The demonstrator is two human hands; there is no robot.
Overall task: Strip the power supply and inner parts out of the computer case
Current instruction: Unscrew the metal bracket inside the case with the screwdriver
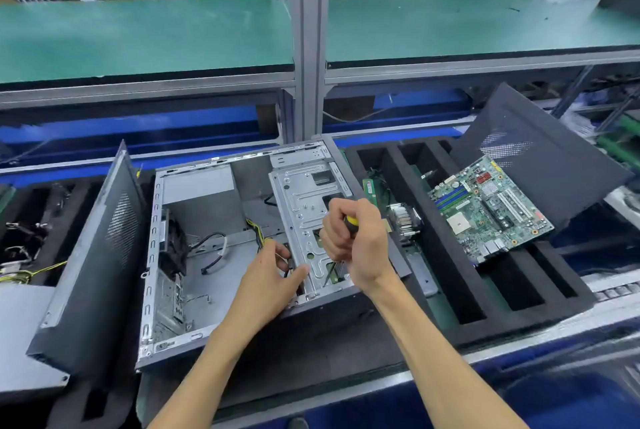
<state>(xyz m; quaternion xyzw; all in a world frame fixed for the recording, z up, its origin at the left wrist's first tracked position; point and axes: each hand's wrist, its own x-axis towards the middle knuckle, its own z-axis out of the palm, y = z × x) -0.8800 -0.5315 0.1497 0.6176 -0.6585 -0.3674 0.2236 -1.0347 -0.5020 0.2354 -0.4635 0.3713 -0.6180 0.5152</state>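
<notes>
The open computer case (162, 342) lies on its side at the centre of the bench, its inside facing up. A grey power supply (197, 182) sits in its far left corner, and yellow-black cables (258, 234) run across the case floor. My right hand (353, 241) is shut on a yellow-and-black screwdriver (351, 222), whose shaft points down onto the metal drive cage (304, 207). My left hand (273, 272) rests on the cage's near left edge, fingers pinching there beside the cables; what it pinches is hidden.
A removed motherboard (488, 210) lies on the black foam tray (519, 311) to the right, with a heatsink (403, 220) and a dark side panel (540, 158). Another black panel (93, 266) leans at the case's left. A green shelf (138, 37) runs above.
</notes>
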